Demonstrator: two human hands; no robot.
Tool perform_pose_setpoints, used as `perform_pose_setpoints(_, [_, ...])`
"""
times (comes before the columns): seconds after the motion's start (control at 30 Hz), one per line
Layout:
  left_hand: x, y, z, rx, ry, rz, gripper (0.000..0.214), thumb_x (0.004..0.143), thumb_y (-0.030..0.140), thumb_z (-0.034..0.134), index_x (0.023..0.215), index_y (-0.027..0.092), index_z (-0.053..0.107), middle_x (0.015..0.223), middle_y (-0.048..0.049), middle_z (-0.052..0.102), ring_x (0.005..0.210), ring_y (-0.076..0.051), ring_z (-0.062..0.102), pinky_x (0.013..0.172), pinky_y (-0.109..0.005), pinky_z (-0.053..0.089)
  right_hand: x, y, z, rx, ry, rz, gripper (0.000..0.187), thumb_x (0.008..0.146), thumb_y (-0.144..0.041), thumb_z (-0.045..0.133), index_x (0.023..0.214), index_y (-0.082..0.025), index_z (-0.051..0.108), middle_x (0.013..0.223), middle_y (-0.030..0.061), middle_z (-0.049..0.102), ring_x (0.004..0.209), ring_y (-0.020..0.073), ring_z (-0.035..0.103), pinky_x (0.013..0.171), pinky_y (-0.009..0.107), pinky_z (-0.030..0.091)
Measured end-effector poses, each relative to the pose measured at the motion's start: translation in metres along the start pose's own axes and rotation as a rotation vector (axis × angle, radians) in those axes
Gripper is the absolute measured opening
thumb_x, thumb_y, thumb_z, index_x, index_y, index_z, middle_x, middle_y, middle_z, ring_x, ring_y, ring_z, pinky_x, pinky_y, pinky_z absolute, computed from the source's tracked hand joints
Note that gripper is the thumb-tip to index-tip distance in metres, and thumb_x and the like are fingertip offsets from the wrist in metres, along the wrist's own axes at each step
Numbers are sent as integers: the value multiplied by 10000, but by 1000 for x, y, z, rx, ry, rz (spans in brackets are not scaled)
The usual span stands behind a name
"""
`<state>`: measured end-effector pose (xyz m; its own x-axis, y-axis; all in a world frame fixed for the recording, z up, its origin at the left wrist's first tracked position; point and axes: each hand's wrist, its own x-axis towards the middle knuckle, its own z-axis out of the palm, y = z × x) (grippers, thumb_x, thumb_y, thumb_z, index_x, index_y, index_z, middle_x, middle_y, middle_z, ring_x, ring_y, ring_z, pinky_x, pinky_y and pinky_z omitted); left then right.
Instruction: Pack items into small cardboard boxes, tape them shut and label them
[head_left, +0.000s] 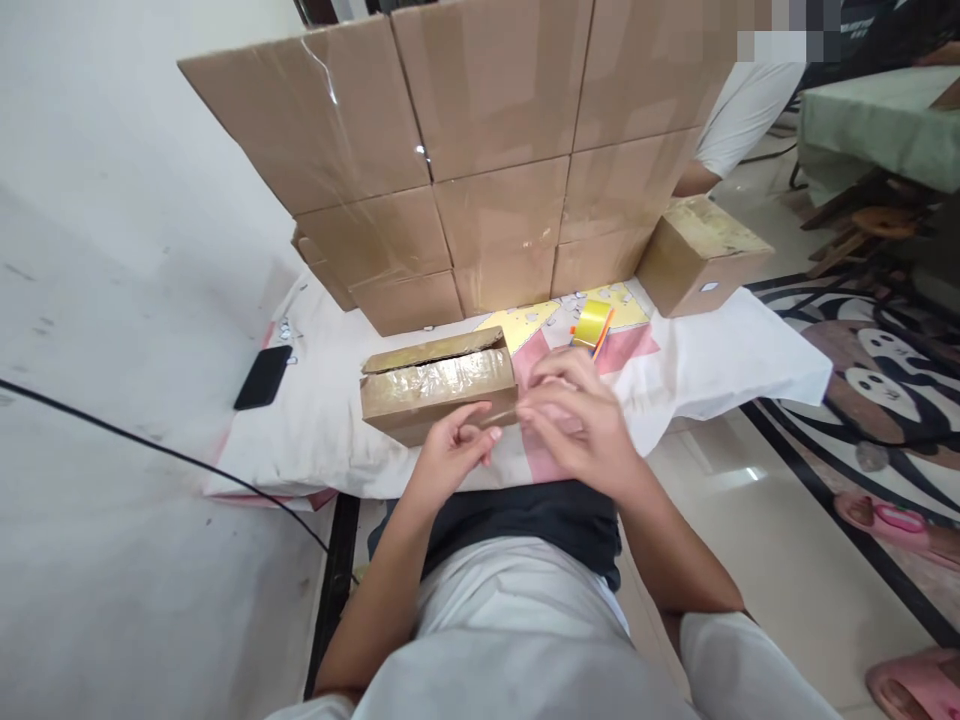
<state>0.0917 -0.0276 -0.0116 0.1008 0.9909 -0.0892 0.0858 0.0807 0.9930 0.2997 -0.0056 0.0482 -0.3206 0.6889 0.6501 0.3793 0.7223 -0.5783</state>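
**Both hands pinched at the corner of a taped box**

The small cardboard box point(439, 385) lies on its long side on the white cloth point(712, 370), straight in front of the person and near the cloth's front edge. Glossy clear tape covers its near face, and its top flap stands slightly ajar. The left hand point(450, 452) reaches up to the box's near right corner, fingers curled in and the thumb resting against the lower front edge. The right hand point(581, 420) meets it from the other side, fingers bent and fingertips drawn together just off the same corner, touching the left hand's fingertips. Both hands are closed into a pinch; what sits between the fingers is too small to tell.

Just behind the right hand lies a yellow tape roll point(592, 322) with an orange-handled tool point(602, 335) beside it, on a patch of pink and yellow print. A black phone point(262, 377) lies well to the left, at the cloth's edge. Behind all this a wall of stacked cartons point(487, 150) rises, and a single carton point(701, 255) sits tilted at its right end. Another person's white sleeve point(742, 110) shows beyond that carton. On the floor at right lie pink slippers point(892, 520), and a black cable point(150, 440) crosses the white wall at left.
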Motion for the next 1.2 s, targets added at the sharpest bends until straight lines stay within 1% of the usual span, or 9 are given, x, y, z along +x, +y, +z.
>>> perform_pose_setpoints(0.1, [2,0,-20,364,355,273,406,896,513,678,1138,189,711,675,-3,664,669,-168,622,712,-302,494,14,-6,-19,148,66,113,77,941,-332,651,912,-316,721,1096,77,602,1101,286,575,992,511,465])
perform_pose_setpoints(0.2, [10,7,-39,875,542,528,610,831,569,737,1314,207,649,1324,-158,686,1299,-353,575,1124,-502,376,40,-4,-26,285,-97,140,144,943,-374,652,850,-273,698,1135,70,601,1160,269,572,1025,463,456])
perform_pose_setpoints(0.3, [20,13,-49,1181,473,513,927,833,626,713,1579,195,370,1553,-196,507,1500,-408,370,1235,-636,80,71,11,-8,377,-305,162,166,928,-360,654,826,-231,680,1142,62,607,1129,236,589,1006,406,453])
perform_pose_setpoints(0.4, [24,12,-51,1237,407,451,952,900,609,636,1635,180,210,1487,-204,575,1428,-386,482,1232,-669,9,99,33,29,350,-403,216,152,901,-312,652,799,-202,674,1108,58,622,1085,215,599,1017,393,424])
perform_pose_setpoints(0.57, [20,4,-48,1292,407,456,752,930,537,636,1578,251,382,1512,-188,555,1417,-372,497,1230,-687,-1,119,59,79,-30,-440,334,122,852,-257,679,748,-194,684,1132,69,641,1168,287,523,1077,504,315])
perform_pose_setpoints(0.73, [16,3,-47,1321,360,500,413,972,405,622,1383,358,611,1547,-106,537,1447,-347,472,1219,-686,-23,110,63,95,-181,-448,283,116,842,-243,672,736,-199,651,1164,106,610,1210,345,484,1029,545,369])
perform_pose_setpoints(0.87, [16,3,-47,1280,332,521,394,1001,375,580,1393,337,595,1498,-98,587,1444,-338,484,1215,-676,-18,115,94,86,-318,-259,309,226,829,-378,732,797,-184,621,1142,161,570,1189,392,484,1006,602,412])
perform_pose_setpoints(1.0, [15,3,-51,1235,253,608,432,1002,293,576,1434,302,564,1427,-94,650,1379,-314,563,1231,-597,117,136,159,43,-521,-2,479,231,937,-374,593,932,-149,647,1197,200,568,1248,421,486,1042,663,385])
perform_pose_setpoints(1.2, [7,-1,-64,1278,272,755,440,980,234,616,1415,290,585,1387,-50,684,1293,-257,641,1066,-399,360,156,214,18,-624,-412,587,124,860,-168,628,867,-123,744,946,195,711,1029,368,669,937,499,516])
